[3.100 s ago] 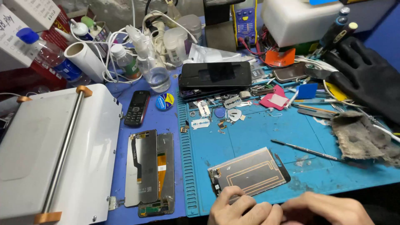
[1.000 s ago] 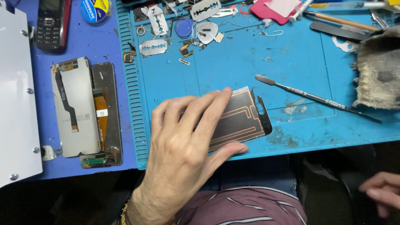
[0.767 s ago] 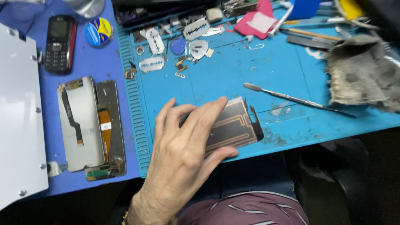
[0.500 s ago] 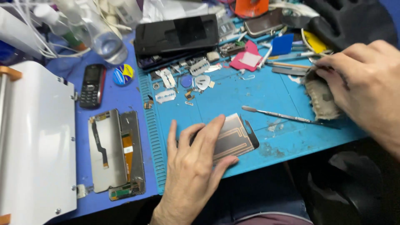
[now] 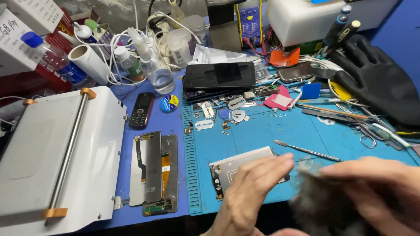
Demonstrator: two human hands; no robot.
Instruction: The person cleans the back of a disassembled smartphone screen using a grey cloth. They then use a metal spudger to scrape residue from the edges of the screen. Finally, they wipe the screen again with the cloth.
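While looking down from the head view, noted: left hand (image 5: 250,192) open, fingers spread flat, pressing down on silvery phone panel (image 5: 236,168). Lies face-down on blue work mat (image 5: 262,131), near front edge, with one short end poking out left of the fingers. Right hand (image 5: 377,188) curled around grey cloth (image 5: 323,205), just right of the panel; badly motion-blurred, so cannot tell whether cloth touches panel. Thin metal spudger (image 5: 307,150) resting on mat just beyond, apart from both hands. Off the mat to the left: opened phone frame (image 5: 153,171), then white press machine (image 5: 48,148). Black gloves (image 5: 376,78) at far right, unused. Judged step: steadying the panel for a wipe with the cloth. Next move, by judgement, calls for firm flat pressure from the left fingers and light cloth strokes kept clear of the flex connector at the exposed end.
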